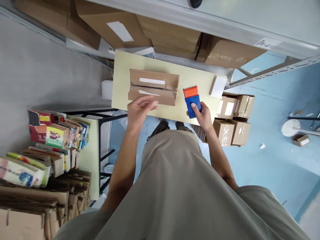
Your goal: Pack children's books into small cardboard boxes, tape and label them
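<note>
A person's bare forearms reached over a pale yellow desk (122,83), upper centre of the frame. On it, left of centre, lay a long cardboard box (156,88), its two top flaps folded in and meeting along a dark seam. Folding looked done; no tape could be made out along most of the seam, so the closing seemed unfinished. Its contents were hidden.

The right hand (203,116), right of centre, was clamped on a blue-and-orange tape dispenser (192,101), its toothed edge pointing up the frame. The left hand (141,108) was loosely curled at the box's lower edge; whether it touched the box or pinched anything thin could not be told.

Large cartons (170,35) filled a shelf across the top, contents unseen. Closed boxes (226,131) stood stacked at right. Rows of books (56,136) and flattened cardboard (32,200) occupied the lower left.
</note>
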The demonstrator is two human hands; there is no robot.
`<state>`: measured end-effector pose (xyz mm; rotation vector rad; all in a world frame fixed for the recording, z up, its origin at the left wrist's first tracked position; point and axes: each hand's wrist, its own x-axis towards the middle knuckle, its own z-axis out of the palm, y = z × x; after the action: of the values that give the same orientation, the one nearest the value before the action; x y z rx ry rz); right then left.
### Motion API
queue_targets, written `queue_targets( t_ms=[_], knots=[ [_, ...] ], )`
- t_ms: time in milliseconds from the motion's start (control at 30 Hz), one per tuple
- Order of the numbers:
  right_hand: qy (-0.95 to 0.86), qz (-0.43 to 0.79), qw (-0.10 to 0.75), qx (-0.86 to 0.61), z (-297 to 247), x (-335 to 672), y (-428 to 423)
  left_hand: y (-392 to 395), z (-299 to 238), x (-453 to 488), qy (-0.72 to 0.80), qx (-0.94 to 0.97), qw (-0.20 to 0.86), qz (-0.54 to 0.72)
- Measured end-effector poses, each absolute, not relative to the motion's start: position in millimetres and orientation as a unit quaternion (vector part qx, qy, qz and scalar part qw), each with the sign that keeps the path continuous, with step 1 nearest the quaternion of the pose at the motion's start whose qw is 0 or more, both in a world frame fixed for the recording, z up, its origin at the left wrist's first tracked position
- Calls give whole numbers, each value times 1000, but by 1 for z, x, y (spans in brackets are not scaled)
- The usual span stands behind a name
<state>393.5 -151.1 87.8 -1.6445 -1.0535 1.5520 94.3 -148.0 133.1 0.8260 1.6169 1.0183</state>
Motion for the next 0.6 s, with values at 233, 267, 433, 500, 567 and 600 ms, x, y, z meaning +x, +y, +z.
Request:
queue_targets(
  t_ms=[233, 267, 433, 500, 567, 600],
  knots=[
    [-384, 622, 353, -584, 79, 374, -140, -153, 84, -15, 777, 299, 362, 419],
    [-382, 615, 364, -585, 75, 368, -137, -150, 79, -28, 787, 290, 347, 419],
    [-387, 578, 401, -596, 43, 336, -124, -128, 49, -80, 841, 246, 277, 394],
    [-397, 552, 388, -622, 28, 326, -122, -119, 35, -98, 864, 239, 259, 361],
    [-401, 534, 367, -648, 14, 320, -123, -111, 21, -114, 866, 278, 260, 324],
    [-400, 528, 354, -660, 9, 318, -124, -107, 15, -120, 852, 321, 277, 307]
  ],
)
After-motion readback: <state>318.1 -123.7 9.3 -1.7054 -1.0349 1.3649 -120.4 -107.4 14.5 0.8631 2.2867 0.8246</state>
